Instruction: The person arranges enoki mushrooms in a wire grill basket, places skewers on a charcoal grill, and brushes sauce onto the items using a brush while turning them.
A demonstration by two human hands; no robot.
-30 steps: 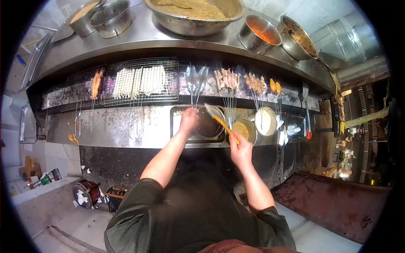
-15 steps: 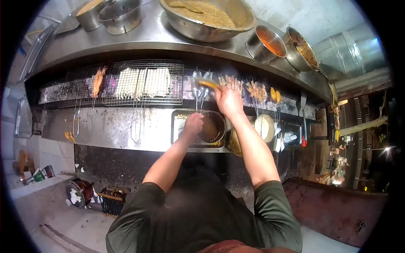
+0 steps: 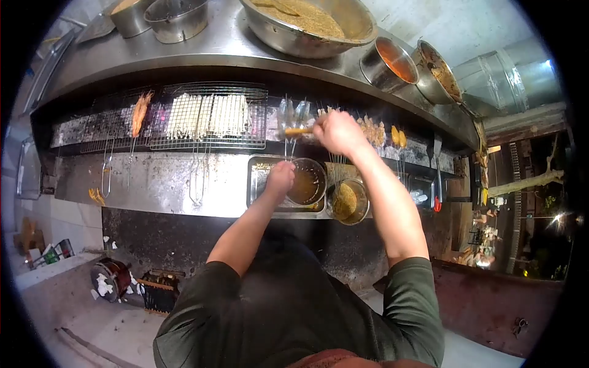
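My left hand [image 3: 281,178] is closed round the lower ends of the skewers that carry two silvery fish [image 3: 294,113] over the grill. Just above and to the right, my right hand [image 3: 336,131] grips a brush [image 3: 298,131] with a yellowish handle; its head reaches over the fish. Beside my left hand stands a pot of brown liquid [image 3: 307,183] in a metal tray [image 3: 256,167]. A bowl with yellowish-brown contents [image 3: 348,201] sits to its right. Skewered meat [image 3: 372,130] lies on the grill, partly hidden by my right hand.
Wire racks on the left hold white skewers [image 3: 207,115] and an orange-brown skewered piece [image 3: 140,115]. Yellow pieces [image 3: 398,137], a spatula [image 3: 437,147] and red-handled tongs [image 3: 437,203] are at right. A large basin [image 3: 307,43] and a pot of red sauce [image 3: 392,61] stand on the back shelf.
My right hand has moved up from beside the pot to the grill, bringing the brush over the fish. My left hand stays on the skewers.
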